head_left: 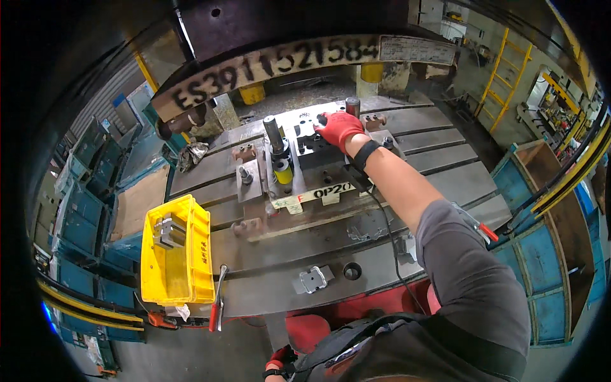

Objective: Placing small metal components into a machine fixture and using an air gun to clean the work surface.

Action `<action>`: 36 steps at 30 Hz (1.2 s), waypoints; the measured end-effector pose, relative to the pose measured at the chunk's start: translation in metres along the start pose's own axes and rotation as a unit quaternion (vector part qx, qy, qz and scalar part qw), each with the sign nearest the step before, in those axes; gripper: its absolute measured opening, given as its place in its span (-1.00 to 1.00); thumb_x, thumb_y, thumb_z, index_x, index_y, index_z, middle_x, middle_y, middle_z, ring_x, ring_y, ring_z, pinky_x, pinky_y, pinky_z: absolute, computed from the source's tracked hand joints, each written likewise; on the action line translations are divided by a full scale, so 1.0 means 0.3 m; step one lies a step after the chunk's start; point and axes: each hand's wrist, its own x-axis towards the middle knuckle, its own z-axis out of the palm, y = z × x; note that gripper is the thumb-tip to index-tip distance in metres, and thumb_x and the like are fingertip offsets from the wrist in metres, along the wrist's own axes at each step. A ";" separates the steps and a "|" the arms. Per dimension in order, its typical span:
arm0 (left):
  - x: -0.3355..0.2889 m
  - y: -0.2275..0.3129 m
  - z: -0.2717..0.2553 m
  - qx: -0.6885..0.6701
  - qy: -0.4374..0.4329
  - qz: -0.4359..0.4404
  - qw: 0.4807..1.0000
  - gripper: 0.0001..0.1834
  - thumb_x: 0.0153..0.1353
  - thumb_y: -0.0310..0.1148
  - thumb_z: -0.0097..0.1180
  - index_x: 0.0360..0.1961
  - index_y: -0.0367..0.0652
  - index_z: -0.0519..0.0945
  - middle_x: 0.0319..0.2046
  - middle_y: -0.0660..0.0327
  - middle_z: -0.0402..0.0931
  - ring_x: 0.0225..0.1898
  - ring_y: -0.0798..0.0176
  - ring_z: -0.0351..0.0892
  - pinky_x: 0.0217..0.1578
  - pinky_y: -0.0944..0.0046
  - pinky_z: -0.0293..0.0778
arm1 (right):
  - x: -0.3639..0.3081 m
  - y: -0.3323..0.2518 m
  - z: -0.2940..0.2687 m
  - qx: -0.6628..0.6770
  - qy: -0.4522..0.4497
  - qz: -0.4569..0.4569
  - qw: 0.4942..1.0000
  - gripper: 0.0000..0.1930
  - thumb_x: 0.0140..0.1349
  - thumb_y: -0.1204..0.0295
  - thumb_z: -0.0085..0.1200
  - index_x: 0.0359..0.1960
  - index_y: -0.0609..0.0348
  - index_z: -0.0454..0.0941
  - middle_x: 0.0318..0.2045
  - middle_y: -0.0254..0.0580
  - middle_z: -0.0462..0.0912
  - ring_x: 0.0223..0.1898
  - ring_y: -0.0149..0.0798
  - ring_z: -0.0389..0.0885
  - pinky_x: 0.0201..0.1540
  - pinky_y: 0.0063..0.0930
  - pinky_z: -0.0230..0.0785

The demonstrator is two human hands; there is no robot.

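My right hand [342,130], in a red glove, reaches far forward over the steel die [307,141] on the press bed. Its fingers are closed at the die's top, at a small dark spot, and what they grip is too small to make out. A round guide post [273,132] rises left of the die, with a yellow cylinder [282,171] in front of it. Low in the picture hangs my left hand [280,358], also red-gloved, beside my body and apart from the bed. Its fingers are mostly hidden.
On the bed's left stands a yellow bin [207,254] with metal parts [169,232] inside. Beside it lies a red-handled tool [217,305]. A metal piece [313,279] rests near the front edge. The upper press ram [286,60] overhangs the back; blue crates [541,274] flank the right.
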 end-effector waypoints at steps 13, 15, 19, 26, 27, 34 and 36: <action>0.035 0.017 -0.060 -0.020 0.025 -0.039 0.999 -0.55 0.06 -0.02 0.02 -0.06 0.00 0.49 -0.05 0.09 0.49 0.02 0.05 0.44 -0.05 0.12 0.37 | -0.166 -0.039 0.089 -0.086 0.037 -0.140 0.986 -0.32 0.07 -0.12 -0.06 0.23 -0.21 0.22 0.26 0.06 0.13 0.29 0.18 -0.01 0.30 0.07 -0.36; 0.045 0.008 -0.033 -0.008 0.015 -0.016 1.000 -0.57 0.05 -0.06 0.04 -0.06 0.00 0.48 -0.04 0.10 0.48 0.04 0.07 0.42 -0.05 0.13 0.37 | -0.153 -0.042 0.085 -0.084 0.036 -0.153 0.984 -0.31 0.07 -0.13 -0.06 0.23 -0.17 0.21 0.25 0.07 0.15 0.29 0.15 0.01 0.30 0.08 -0.35; 0.055 0.009 -0.031 0.011 0.007 0.007 1.000 -0.57 0.02 -0.10 0.08 -0.07 0.01 0.48 -0.03 0.12 0.48 0.05 0.08 0.42 -0.04 0.13 0.37 | -0.130 -0.048 0.068 -0.100 0.010 -0.164 0.981 -0.28 0.07 -0.14 -0.07 0.24 -0.09 0.20 0.24 0.07 0.16 0.29 0.09 0.03 0.29 0.07 -0.31; 0.062 0.013 -0.046 0.024 0.014 0.013 1.000 -0.52 -0.05 -0.09 0.14 -0.07 0.01 0.48 -0.05 0.10 0.49 0.02 0.05 0.43 -0.06 0.11 0.38 | -0.170 -0.028 0.047 -0.104 0.033 -0.237 0.965 -0.27 0.00 -0.14 0.01 0.15 0.03 0.32 0.17 0.04 0.28 0.26 0.02 0.13 0.29 -0.03 -0.20; 0.056 0.011 -0.047 0.025 0.016 0.014 0.999 -0.51 -0.06 -0.09 0.15 -0.07 0.01 0.48 -0.05 0.10 0.49 0.01 0.04 0.44 -0.06 0.10 0.38 | -0.165 -0.016 0.062 -0.096 0.039 -0.243 0.964 -0.26 -0.01 -0.14 0.02 0.16 0.03 0.31 0.18 0.04 0.26 0.26 0.03 0.13 0.29 -0.04 -0.19; 0.067 0.020 -0.046 0.036 0.021 0.027 0.999 -0.46 -0.13 -0.08 0.21 -0.07 0.00 0.49 -0.07 0.09 0.50 -0.02 0.00 0.45 -0.07 0.08 0.39 | -0.128 -0.025 0.040 -0.121 -0.001 -0.211 0.970 -0.21 -0.04 -0.16 0.05 0.19 0.02 0.26 0.21 0.06 0.20 0.26 0.05 0.11 0.29 -0.05 -0.18; 0.069 0.020 -0.041 0.039 0.025 0.031 0.998 -0.45 -0.15 -0.07 0.23 -0.07 0.00 0.49 -0.08 0.09 0.50 -0.03 -0.01 0.46 -0.07 0.07 0.39 | -0.136 -0.035 0.047 -0.139 0.013 -0.215 0.967 -0.24 -0.05 -0.16 0.06 0.16 0.00 0.30 0.17 0.02 0.27 0.24 0.00 0.15 0.27 -0.03 -0.16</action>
